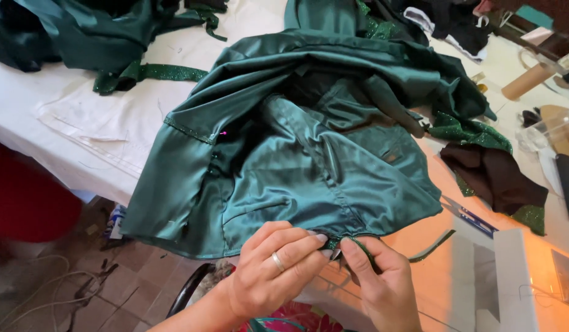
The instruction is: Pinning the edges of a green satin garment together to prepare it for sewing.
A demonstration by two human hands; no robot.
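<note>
**Two hands work the hem of a green satin garment**

A person's left hand, a ring on one finger, and right hand meet at the near edge of a dark green satin garment spread inside out across a white-covered table. Both hands pinch the hem: the left closes its fingertips on the fabric edge, and the right closes on the same edge just beside it, where a narrow glittery green trim runs off to the right. A small pale object shows between the fingertips; whether it is a pin or a needle is too small to tell.

The garment lies with its lining up, its bulk bunched toward the far side of the table and its near hem hanging slightly over the table edge toward the person. The satin looks light, limp and slippery, likely to slide and pucker under a loose hold, so a firm pinch right at the seamed hem, where the layers are thickest, seems the surest place to grip. A pink-headed pin sits in the left seam.

More green fabric is piled at the far left, a dark brown scrap lies to the right, and a cardboard tube rests at the far right.
</note>
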